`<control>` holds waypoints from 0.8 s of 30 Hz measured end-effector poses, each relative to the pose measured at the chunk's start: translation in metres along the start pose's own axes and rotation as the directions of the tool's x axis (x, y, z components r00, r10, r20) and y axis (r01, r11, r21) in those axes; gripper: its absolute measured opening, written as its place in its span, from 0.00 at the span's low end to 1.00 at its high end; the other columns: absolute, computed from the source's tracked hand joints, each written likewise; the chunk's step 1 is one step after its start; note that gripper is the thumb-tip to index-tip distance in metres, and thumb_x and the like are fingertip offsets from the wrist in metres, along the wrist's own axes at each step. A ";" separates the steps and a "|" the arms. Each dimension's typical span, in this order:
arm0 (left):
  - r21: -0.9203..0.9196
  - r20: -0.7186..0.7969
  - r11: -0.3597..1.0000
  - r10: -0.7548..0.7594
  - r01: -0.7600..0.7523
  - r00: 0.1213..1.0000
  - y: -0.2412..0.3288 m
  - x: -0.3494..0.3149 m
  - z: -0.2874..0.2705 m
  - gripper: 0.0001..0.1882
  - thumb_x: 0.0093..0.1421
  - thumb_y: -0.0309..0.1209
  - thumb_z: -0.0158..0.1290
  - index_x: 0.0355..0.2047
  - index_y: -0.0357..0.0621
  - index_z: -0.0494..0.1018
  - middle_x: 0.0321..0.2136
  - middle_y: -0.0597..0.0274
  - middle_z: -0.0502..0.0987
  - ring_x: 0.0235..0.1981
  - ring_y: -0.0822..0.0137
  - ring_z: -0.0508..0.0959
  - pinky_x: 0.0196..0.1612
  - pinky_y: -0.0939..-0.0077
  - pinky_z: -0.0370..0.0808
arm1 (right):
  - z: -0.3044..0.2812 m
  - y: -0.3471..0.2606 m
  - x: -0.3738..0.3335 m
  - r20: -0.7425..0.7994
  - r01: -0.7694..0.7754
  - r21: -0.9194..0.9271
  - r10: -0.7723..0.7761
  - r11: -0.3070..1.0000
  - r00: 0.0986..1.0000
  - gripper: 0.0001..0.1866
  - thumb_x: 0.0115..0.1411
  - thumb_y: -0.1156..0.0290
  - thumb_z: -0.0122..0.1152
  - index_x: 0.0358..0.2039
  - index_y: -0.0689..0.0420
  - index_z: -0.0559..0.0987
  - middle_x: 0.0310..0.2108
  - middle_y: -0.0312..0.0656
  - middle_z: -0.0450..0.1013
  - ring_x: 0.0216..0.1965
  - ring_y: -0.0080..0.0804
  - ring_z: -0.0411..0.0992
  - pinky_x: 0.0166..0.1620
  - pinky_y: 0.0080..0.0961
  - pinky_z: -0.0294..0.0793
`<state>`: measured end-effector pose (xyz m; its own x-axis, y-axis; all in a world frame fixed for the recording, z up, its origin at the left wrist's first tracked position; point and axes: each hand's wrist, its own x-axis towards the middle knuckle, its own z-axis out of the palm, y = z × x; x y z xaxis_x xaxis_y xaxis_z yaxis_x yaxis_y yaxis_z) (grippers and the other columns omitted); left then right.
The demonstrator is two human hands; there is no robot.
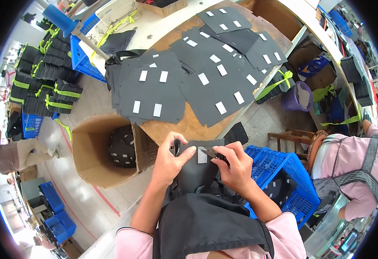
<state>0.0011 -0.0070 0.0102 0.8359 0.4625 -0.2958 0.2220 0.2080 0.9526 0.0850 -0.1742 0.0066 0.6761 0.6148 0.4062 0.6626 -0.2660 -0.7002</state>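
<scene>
Now, labels: small white rectangles sit on each black fabric panel point(154, 93) across the wooden worktop point(189, 125).
Held piece: black fabric piece point(196, 166) with one white label point(202, 155), above the lap.
Left hand point(169, 162): fingers pinching its edge.
Right hand point(236, 166): fingers closed on a small dark tool point(212, 153) (kind unclear).
Room: cardboard box point(94, 151) left, blue crate point(284, 172) right.

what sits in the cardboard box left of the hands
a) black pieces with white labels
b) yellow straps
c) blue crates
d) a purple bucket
a: the cardboard box holds a heap of black pieces with white labels, like the piece both hands hold, left hand and right hand.
</scene>
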 end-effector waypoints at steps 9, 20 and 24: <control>0.023 -0.020 0.999 -0.038 0.038 0.999 0.005 -0.002 0.001 0.12 0.52 0.25 0.59 0.31 0.44 0.65 0.23 0.74 0.63 0.23 0.84 0.60 0.25 0.88 0.59 | 0.001 0.004 0.001 -0.055 0.091 -0.008 -0.092 0.996 0.994 0.14 0.41 0.78 0.66 0.32 0.57 0.78 0.23 0.40 0.68 0.21 0.34 0.68 0.22 0.26 0.66; 0.093 -0.250 0.994 0.080 -0.058 0.965 0.048 0.047 -0.049 0.15 0.49 0.29 0.61 0.33 0.42 0.68 0.30 0.67 0.68 0.35 0.73 0.67 0.43 0.79 0.66 | -0.002 0.049 0.022 -0.164 -0.350 0.126 0.368 0.928 0.915 0.20 0.44 0.78 0.66 0.40 0.58 0.73 0.24 0.36 0.63 0.23 0.23 0.62 0.26 0.21 0.66; 0.512 -0.425 0.833 0.458 -0.210 0.780 0.039 0.120 -0.127 0.36 0.46 0.31 0.63 0.55 0.44 0.59 0.48 0.49 0.66 0.53 0.59 0.64 0.57 0.66 0.57 | 0.013 0.114 0.034 -0.175 -0.532 0.408 0.636 0.742 0.752 0.25 0.45 0.77 0.67 0.45 0.59 0.69 0.25 0.32 0.59 0.25 0.20 0.59 0.30 0.20 0.64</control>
<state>0.0466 0.1661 0.0025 0.5408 0.8226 0.1757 0.2665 -0.3656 0.8918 0.1792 -0.1744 -0.0668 0.9859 0.1632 -0.0372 -0.0002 -0.2214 -0.9752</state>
